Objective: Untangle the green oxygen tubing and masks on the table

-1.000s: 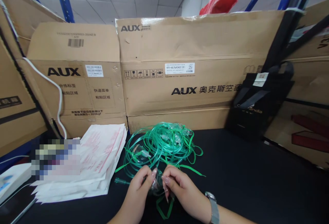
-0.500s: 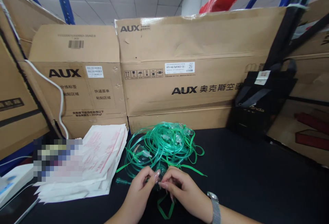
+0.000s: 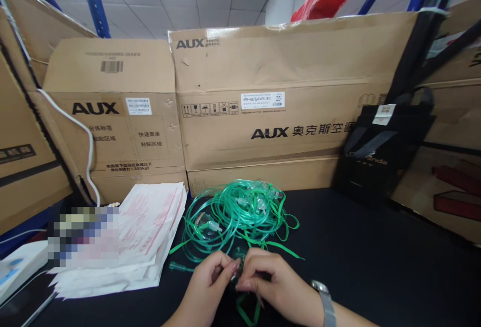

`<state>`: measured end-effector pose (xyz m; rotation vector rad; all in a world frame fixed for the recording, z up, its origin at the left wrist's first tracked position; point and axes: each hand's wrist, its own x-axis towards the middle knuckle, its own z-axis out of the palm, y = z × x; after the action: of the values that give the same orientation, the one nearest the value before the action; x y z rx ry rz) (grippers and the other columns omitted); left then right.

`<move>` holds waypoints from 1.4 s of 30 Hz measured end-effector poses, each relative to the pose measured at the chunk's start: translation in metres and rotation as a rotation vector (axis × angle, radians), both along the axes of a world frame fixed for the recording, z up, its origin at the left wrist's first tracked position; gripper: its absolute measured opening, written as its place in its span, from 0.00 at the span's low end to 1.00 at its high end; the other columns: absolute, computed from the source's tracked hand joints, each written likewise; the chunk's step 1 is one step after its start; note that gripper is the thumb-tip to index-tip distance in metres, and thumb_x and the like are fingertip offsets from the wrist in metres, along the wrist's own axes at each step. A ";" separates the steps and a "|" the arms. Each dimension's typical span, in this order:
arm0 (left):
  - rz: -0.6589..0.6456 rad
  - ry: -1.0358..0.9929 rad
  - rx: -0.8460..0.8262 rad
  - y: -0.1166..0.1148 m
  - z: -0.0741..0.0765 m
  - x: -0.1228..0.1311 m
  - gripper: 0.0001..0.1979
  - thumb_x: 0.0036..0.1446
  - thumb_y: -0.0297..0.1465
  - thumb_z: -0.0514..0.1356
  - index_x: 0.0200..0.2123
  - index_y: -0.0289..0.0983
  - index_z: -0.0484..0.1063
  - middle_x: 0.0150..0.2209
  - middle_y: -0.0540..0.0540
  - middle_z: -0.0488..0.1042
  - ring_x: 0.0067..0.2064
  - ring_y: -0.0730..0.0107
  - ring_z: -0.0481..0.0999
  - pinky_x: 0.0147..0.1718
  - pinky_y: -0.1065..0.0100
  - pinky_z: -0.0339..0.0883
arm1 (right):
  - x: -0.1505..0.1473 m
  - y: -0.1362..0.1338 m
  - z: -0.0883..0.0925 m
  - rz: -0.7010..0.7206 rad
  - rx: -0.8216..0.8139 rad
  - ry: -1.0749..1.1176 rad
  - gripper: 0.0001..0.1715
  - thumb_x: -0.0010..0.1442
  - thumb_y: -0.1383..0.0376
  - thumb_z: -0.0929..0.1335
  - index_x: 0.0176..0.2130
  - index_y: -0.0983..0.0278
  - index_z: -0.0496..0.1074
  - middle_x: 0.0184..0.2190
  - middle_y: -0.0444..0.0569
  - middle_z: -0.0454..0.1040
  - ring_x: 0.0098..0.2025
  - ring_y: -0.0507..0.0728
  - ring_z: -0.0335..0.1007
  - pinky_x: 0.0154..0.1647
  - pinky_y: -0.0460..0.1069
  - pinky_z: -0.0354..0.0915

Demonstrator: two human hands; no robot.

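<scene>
Both hands meet at the near edge of the black table [image 3: 376, 262]; the left hand [image 3: 205, 289] has its fingers curled in, thumb and forefinger pinched nearly closed on a small clear plastic piece [image 3: 237, 259]; the right hand [image 3: 278, 287], with a watch [image 3: 325, 302] on its wrist, is bunched in the same way, fingertips touching the left hand's and gripping that piece from the other side. How much of the piece each hand covers I cannot tell, since the fingers hide most of it. The piece sits at the near end of a tangle of green tubing [image 3: 240, 212], which lies in loose coils on the table just beyond the hands; a flat green strap [image 3: 248, 314] loops down below the right hand's fingers. Just left of the tubing lies a fanned stack of white paper pouches [image 3: 150, 227] with red print. Behind everything stand big cardboard boxes [image 3: 293, 66]; a black bag [image 3: 379, 146] leans against them on the right, well apart from the hands; a white cable [image 3: 85, 136] hangs down the left box.
</scene>
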<state>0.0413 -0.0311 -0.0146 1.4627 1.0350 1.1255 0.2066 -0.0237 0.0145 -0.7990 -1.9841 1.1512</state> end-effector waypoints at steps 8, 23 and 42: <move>0.017 -0.137 -0.156 0.005 0.000 -0.002 0.20 0.44 0.46 0.60 0.18 0.37 0.59 0.18 0.55 0.61 0.23 0.75 0.58 0.24 0.72 0.52 | 0.002 0.012 -0.010 -0.014 -0.329 0.193 0.18 0.46 0.55 0.71 0.22 0.67 0.66 0.23 0.39 0.62 0.15 0.44 0.60 0.13 0.41 0.56; 0.056 -0.394 -0.305 0.003 0.019 -0.005 0.17 0.39 0.42 0.65 0.20 0.36 0.64 0.25 0.48 0.76 0.30 0.66 0.76 0.34 0.66 0.66 | 0.002 0.001 0.005 0.033 0.025 0.044 0.10 0.52 0.59 0.69 0.25 0.63 0.75 0.26 0.45 0.65 0.31 0.52 0.63 0.33 0.47 0.61; 0.064 -0.343 -0.355 0.009 0.011 -0.009 0.18 0.41 0.41 0.65 0.33 0.35 0.70 0.22 0.48 0.77 0.25 0.69 0.77 0.28 0.70 0.64 | 0.008 0.020 0.001 -0.115 -0.570 0.513 0.17 0.50 0.57 0.70 0.26 0.68 0.66 0.25 0.48 0.74 0.22 0.50 0.70 0.23 0.45 0.62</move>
<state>0.0322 -0.0222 -0.0040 0.9249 0.9817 1.1231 0.2142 -0.0040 0.0153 -0.7757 -1.1866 1.6822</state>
